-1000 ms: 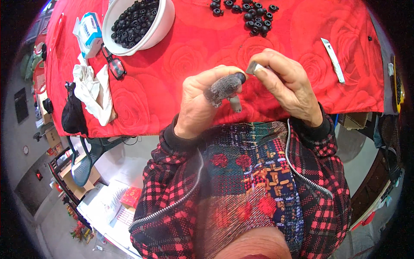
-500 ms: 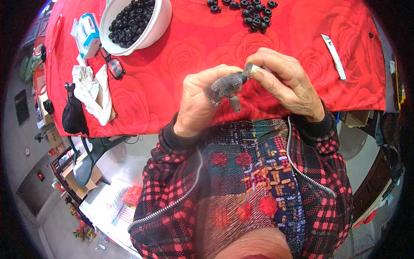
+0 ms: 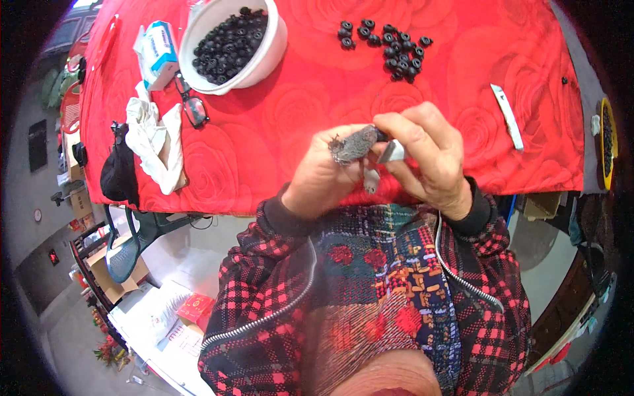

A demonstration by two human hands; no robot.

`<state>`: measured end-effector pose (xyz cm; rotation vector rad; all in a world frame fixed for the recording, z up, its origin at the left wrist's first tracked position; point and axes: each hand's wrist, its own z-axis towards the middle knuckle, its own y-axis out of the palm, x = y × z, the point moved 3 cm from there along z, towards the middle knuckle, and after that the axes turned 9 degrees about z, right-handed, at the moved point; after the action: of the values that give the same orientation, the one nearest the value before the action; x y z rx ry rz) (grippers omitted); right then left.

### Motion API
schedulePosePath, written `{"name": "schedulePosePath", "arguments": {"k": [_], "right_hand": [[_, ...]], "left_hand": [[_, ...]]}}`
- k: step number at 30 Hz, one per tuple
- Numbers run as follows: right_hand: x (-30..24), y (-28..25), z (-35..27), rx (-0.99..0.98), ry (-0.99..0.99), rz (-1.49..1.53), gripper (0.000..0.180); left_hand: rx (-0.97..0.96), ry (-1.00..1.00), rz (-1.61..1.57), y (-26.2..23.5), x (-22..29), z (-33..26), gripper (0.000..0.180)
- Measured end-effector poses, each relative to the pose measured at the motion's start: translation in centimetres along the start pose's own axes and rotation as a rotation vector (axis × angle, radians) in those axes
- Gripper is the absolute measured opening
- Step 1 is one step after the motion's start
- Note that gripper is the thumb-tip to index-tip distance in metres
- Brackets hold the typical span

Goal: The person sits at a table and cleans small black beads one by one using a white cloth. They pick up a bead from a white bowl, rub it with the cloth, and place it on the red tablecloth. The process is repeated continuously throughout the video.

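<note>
Above the near edge of the red-covered table, my left hand (image 3: 310, 178) is closed, pinching a small black part (image 3: 381, 135), mostly hidden by the fingers. A frayed grey knit cover (image 3: 355, 146) wraps its thumb, and a lighter grey cover (image 3: 371, 181) sits on a fingertip below. My right hand (image 3: 432, 158) meets it from the right, its fingers curled round a small flat metal blade (image 3: 393, 152) with a pale wrapped end. The blade lies just on the near side of the black part; whether they touch I cannot tell.
A white bowl (image 3: 281, 49) of black rubber-like parts stands far left; loose black parts (image 3: 399, 56) lie at the far middle. Leftward are a tissue pack (image 3: 158, 56), glasses (image 3: 195, 109), white cloth (image 3: 155, 135) and black cloth (image 3: 119, 168). A narrow white strip (image 3: 506, 117) lies right.
The blade has moved from the black part's tip toward my body and turned. My right hand has shifted slightly left and its fingers have bent more. The whole view has shifted a little.
</note>
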<state>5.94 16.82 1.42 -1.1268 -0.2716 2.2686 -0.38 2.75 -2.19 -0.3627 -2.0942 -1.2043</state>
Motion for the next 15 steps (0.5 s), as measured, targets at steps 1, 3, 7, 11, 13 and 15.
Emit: {"name": "schedulePosePath", "arguments": {"k": [1, 3, 7, 11, 13, 15], "right_hand": [[0.1, 0.4, -0.2, 0.045, -0.047, -0.002, 0.043], [-0.4, 0.7, -0.2, 0.090, -0.068, -0.018, 0.037], [-0.9, 0.8, -0.2, 0.108, -0.103, 0.028, 0.034], [-1.9, 0.9, 0.0, 0.102, -0.192, -0.031, 0.032], [-1.8, 0.7, -0.3, 0.120, -0.192, -0.011, 0.028], [-1.7, 0.1, -0.3, 0.133, -0.184, -0.038, 0.022]], "left_hand": [[0.018, -0.019, -0.073, 0.0, -0.3, 0.1, 0.019], [0.028, -0.015, -0.206, 0.4, -0.6, 0.1, 0.016], [0.030, -0.042, -0.262, -0.2, -1.8, 0.1, 0.019], [-0.078, 0.029, -0.216, -0.3, -1.5, -0.6, 0.023], [-0.070, 0.016, -0.217, 0.5, -0.6, -0.8, 0.028], [0.127, 0.138, -0.033, -0.2, 2.1, -1.0, 0.027]]}}
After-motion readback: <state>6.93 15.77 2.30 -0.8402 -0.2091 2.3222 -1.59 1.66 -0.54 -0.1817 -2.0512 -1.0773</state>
